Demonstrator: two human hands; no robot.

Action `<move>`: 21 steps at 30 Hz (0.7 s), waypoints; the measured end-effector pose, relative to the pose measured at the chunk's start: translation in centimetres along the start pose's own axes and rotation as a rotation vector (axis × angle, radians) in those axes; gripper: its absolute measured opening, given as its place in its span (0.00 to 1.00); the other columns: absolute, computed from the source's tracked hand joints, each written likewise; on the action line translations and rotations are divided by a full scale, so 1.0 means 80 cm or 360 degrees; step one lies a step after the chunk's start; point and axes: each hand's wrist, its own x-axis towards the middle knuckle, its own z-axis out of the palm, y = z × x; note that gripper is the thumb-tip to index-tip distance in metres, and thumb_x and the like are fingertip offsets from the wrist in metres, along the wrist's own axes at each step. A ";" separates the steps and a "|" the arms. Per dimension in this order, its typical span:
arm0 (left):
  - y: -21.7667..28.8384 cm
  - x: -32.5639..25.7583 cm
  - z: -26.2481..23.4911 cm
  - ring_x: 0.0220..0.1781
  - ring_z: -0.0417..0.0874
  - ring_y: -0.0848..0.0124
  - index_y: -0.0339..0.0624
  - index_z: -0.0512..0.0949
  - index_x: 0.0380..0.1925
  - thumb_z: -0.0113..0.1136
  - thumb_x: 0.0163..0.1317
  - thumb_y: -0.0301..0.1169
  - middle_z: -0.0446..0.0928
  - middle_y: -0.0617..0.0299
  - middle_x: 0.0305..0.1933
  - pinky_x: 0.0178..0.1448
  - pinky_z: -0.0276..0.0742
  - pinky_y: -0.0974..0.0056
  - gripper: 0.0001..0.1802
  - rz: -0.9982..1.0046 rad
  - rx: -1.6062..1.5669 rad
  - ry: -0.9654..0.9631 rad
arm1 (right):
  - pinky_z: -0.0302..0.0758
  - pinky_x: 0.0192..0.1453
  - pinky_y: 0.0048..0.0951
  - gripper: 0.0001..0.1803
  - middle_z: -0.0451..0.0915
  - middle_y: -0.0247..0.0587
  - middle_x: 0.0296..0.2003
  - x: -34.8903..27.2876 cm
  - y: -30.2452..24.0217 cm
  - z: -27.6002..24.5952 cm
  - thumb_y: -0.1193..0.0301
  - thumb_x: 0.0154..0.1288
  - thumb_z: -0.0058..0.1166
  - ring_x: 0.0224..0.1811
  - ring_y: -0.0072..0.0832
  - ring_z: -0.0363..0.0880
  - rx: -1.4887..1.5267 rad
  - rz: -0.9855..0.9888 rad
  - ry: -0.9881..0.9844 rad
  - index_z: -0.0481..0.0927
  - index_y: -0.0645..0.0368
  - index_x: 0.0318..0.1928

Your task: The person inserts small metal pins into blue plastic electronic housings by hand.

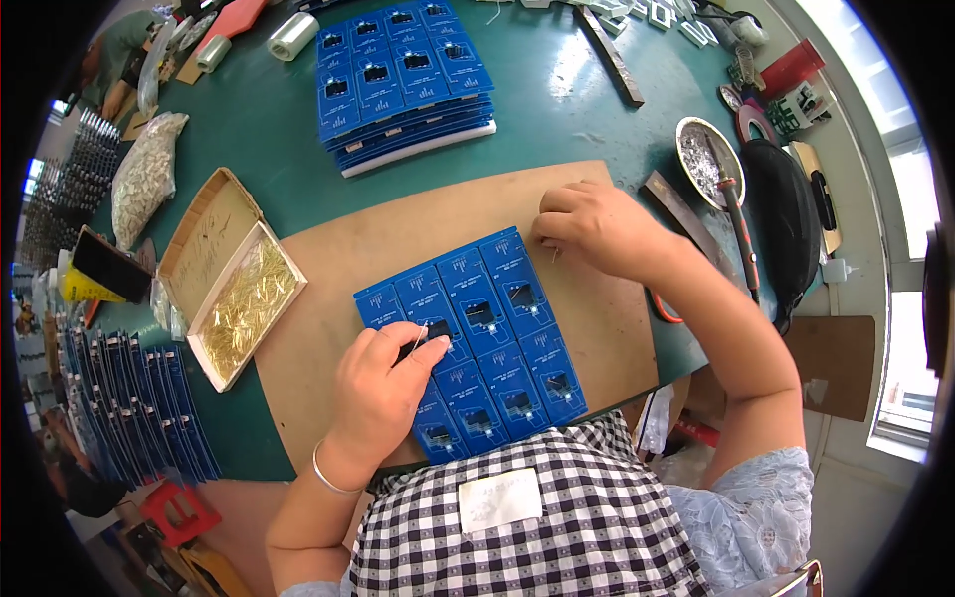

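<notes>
A blue circuit board panel (pixel 460 378) lies tilted on the brown board in front of me, split into several units with dark cutouts. My left hand (pixel 383 383) is over its left side, thumb and forefinger pinched on a thin metal pin (pixel 425 333) near one of the cutouts. Just past the panel's far right corner, my right hand (pixel 592 224) is closed with the fingertips down, and a thin pin (pixel 554 256) shows beneath them. To the left, an open cardboard box (pixel 298 283) holds a heap of gold-coloured pins (pixel 244 308).
Stacked blue panels (pixel 403 70) rest at the far middle of the green table (pixel 537 119). More boards (pixel 139 408) stand in a row at left, near a bag of white parts (pixel 146 174). A bowl of metal scraps (pixel 699 159) and a soldering iron (pixel 738 229) are at right.
</notes>
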 end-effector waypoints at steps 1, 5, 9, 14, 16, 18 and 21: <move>0.000 -0.003 0.001 0.33 0.77 0.65 0.45 0.83 0.40 0.66 0.46 0.21 0.77 0.61 0.38 0.33 0.74 0.62 0.17 -0.0007 0.0002 0.0007 | 0.75 0.47 0.38 0.05 0.76 0.37 0.33 0.005 0.006 -0.005 0.70 0.56 0.58 0.41 0.36 0.79 -0.0083 -0.0139 -0.0089 0.77 0.53 0.34; 0.005 -0.007 -0.003 0.33 0.76 0.65 0.47 0.83 0.43 0.68 0.48 0.23 0.74 0.62 0.36 0.33 0.74 0.62 0.19 -0.0075 -0.0002 -0.0111 | 0.75 0.47 0.36 0.05 0.76 0.34 0.32 0.023 0.014 -0.020 0.69 0.57 0.57 0.41 0.34 0.79 -0.0068 -0.0297 -0.0263 0.78 0.51 0.35; 0.008 -0.004 -0.008 0.32 0.76 0.65 0.47 0.83 0.44 0.69 0.49 0.24 0.72 0.62 0.34 0.33 0.74 0.62 0.19 -0.0128 -0.0002 -0.0139 | 0.74 0.46 0.35 0.07 0.76 0.33 0.31 0.027 0.008 -0.024 0.69 0.57 0.56 0.38 0.32 0.79 -0.0316 -0.0408 -0.0374 0.77 0.53 0.36; 0.004 -0.007 -0.008 0.31 0.76 0.64 0.45 0.83 0.43 0.69 0.49 0.24 0.72 0.62 0.34 0.33 0.73 0.62 0.18 -0.0194 -0.0132 -0.0034 | 0.74 0.45 0.36 0.10 0.76 0.35 0.31 0.025 -0.002 -0.019 0.69 0.53 0.58 0.35 0.34 0.79 -0.0533 -0.0479 -0.0459 0.75 0.57 0.35; 0.003 -0.010 -0.009 0.31 0.76 0.64 0.45 0.83 0.43 0.69 0.50 0.23 0.73 0.61 0.34 0.32 0.73 0.62 0.17 -0.0214 -0.0155 0.0036 | 0.76 0.43 0.36 0.10 0.77 0.36 0.30 0.030 -0.001 -0.016 0.66 0.52 0.59 0.36 0.34 0.81 -0.0551 -0.0346 -0.0610 0.76 0.55 0.33; 0.000 -0.013 -0.011 0.32 0.76 0.65 0.45 0.83 0.42 0.69 0.50 0.23 0.73 0.61 0.34 0.33 0.74 0.62 0.16 -0.0210 -0.0172 0.0098 | 0.76 0.42 0.38 0.10 0.77 0.38 0.30 0.028 0.004 -0.015 0.68 0.50 0.59 0.36 0.37 0.81 -0.0463 -0.0335 -0.0599 0.75 0.56 0.33; -0.005 -0.023 -0.008 0.31 0.76 0.65 0.46 0.83 0.42 0.69 0.50 0.24 0.72 0.62 0.34 0.32 0.73 0.63 0.16 -0.0225 -0.0191 0.0138 | 0.76 0.38 0.40 0.09 0.77 0.43 0.28 0.015 0.006 -0.016 0.73 0.48 0.57 0.32 0.44 0.78 -0.0128 -0.0069 -0.0271 0.73 0.60 0.31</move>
